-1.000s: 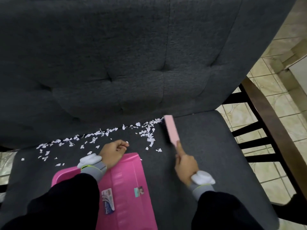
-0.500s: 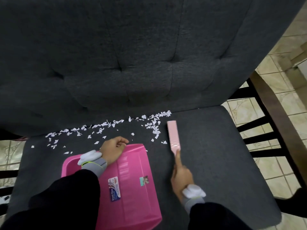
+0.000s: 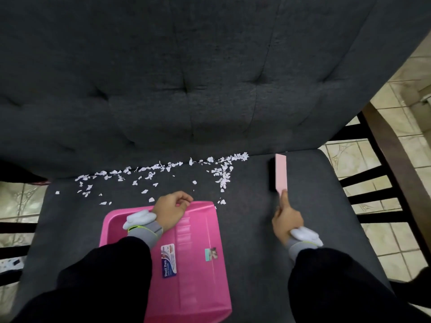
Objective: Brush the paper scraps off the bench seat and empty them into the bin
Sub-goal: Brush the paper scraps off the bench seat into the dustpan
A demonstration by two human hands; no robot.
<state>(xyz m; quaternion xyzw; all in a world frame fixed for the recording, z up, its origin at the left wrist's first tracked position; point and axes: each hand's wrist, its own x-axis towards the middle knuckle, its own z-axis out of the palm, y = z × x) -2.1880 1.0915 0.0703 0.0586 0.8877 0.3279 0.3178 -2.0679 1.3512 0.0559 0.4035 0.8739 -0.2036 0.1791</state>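
Right hand (image 3: pixel 288 220) grips the brush (image 3: pixel 280 172), right of the scraps (image 3: pixel 163 167) strewn along the seat's (image 3: pixel 314 206) far crease. Left hand (image 3: pixel 171 207) clutches the dustpan's (image 3: pixel 198 264) far lip. Best to sweep leftward and nearer in short strokes, lip pressed flat.

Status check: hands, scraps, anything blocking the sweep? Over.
Left hand grips far edge of pink dustpan. Right hand holds brush. Paper scraps strewn along back of bench seat, left of brush, not touching it. Nothing between them.
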